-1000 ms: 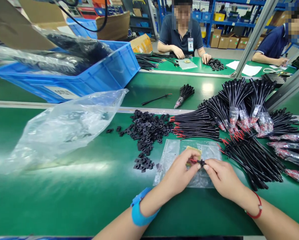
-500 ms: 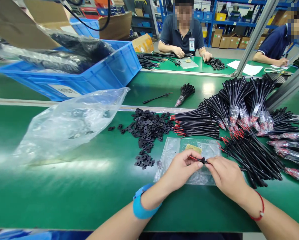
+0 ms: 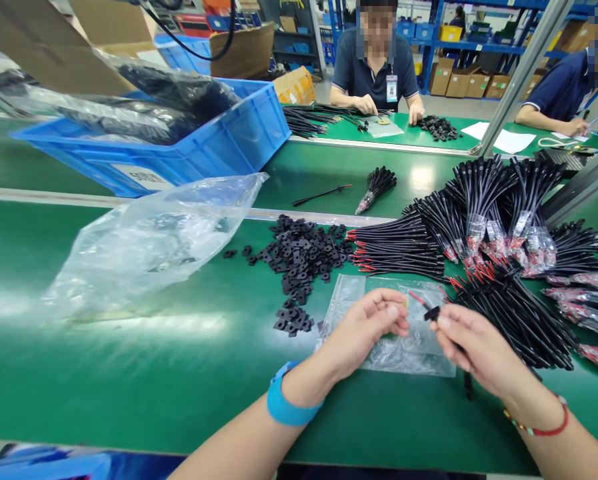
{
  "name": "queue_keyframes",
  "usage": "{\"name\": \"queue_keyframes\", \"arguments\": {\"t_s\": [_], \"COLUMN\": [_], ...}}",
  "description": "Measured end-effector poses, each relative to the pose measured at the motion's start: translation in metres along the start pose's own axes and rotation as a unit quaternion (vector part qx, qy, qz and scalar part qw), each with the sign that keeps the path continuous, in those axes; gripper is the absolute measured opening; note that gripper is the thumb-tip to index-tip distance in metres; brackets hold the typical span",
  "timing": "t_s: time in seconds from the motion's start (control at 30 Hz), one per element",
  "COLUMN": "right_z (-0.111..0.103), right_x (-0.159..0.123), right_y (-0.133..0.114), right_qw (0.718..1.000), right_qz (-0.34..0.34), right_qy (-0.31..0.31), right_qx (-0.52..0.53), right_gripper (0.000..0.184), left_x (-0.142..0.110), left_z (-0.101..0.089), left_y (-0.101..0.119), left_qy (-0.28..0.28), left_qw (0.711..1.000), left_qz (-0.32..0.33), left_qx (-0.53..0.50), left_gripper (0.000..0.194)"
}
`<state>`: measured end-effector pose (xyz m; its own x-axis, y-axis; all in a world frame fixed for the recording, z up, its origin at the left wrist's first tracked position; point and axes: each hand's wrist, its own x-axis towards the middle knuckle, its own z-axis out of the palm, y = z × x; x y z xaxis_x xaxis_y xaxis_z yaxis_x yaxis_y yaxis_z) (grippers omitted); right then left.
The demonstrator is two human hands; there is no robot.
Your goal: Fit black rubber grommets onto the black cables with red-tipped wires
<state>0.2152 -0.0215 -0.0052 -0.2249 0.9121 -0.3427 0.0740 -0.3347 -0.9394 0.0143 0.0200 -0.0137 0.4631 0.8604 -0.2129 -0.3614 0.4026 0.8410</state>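
My right hand [image 3: 476,350] is pinched on a black cable [image 3: 465,380] whose end carries a small black plastic piece [image 3: 431,312] and a red wire tip. My left hand [image 3: 371,327] sits a little to the left of that tip, apart from it, fingers curled with the thumb against them and nothing visible inside. Both hands hover over a small clear plastic bag [image 3: 393,350] lying flat on the green table [image 3: 179,373]. A pile of black plastic pieces [image 3: 303,257] lies just beyond my left hand.
Black cable bundles [image 3: 509,313] with red tips lie to the right; more [image 3: 401,250] lie behind the bag. A large crumpled clear bag [image 3: 153,240] and a blue crate [image 3: 219,147] stand left. Two people [image 3: 373,67] work at the far table; a slanted metal post [image 3: 523,67] crosses at right.
My hands have come apart: the right hand pulled the cable with its black piece to the right and up, and the left hand let go of it.
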Motion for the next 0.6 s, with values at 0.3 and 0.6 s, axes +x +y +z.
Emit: {"name": "queue_keyframes", "arguments": {"t_s": [0.3, 0.6], "right_z": [-0.085, -0.114], "right_x": [-0.002, 0.01], "right_y": [-0.002, 0.017], "right_qw": [0.657, 0.605], "right_qz": [-0.166, -0.172], "right_qy": [0.436, 0.39], "right_qx": [-0.593, -0.672], "right_gripper": [0.036, 0.032], "left_x": [0.007, -0.009], "left_z": [-0.022, -0.093], "left_y": [0.016, 0.07], "left_qy": [0.026, 0.307], "left_qw": [0.995, 0.761], "left_qz": [-0.004, 0.152], "left_qx": [-0.092, 0.551], "left_gripper": [0.029, 0.019]}}
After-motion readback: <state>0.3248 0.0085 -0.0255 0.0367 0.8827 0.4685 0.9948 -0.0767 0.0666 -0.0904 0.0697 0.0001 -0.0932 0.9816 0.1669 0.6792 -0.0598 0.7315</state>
